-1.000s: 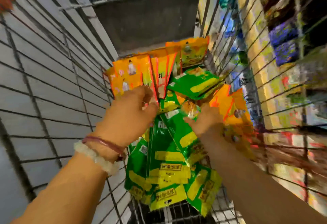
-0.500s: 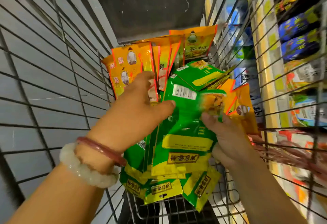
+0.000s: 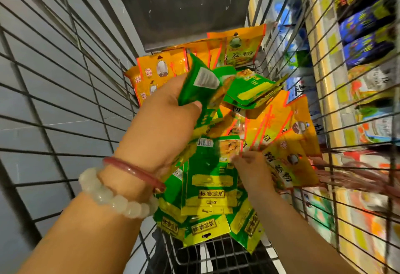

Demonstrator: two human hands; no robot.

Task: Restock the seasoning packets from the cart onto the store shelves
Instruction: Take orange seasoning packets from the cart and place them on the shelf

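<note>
The wire cart [image 3: 65,91] holds a heap of green seasoning packets [image 3: 210,189] and orange seasoning packets [image 3: 287,135]. My left hand [image 3: 164,120], with two bracelets at the wrist, grips a small bunch of green packets [image 3: 199,85] lifted above the heap. My right hand [image 3: 251,167] is lower, its fingertips pinching the top corner of another green packet that lies on the pile. More orange packets [image 3: 160,68] stand at the cart's far end.
Store shelves [image 3: 365,35] with blue, yellow and other bright packages run along the right, seen through the cart's wire side [image 3: 337,135]. A grey tiled floor [image 3: 32,122] shows through the left side. A dark panel [image 3: 184,7] closes the cart's far end.
My left hand has closed round green packets and lifted them up and back. My right hand let go of that bunch and dropped lower onto another green packet.
</note>
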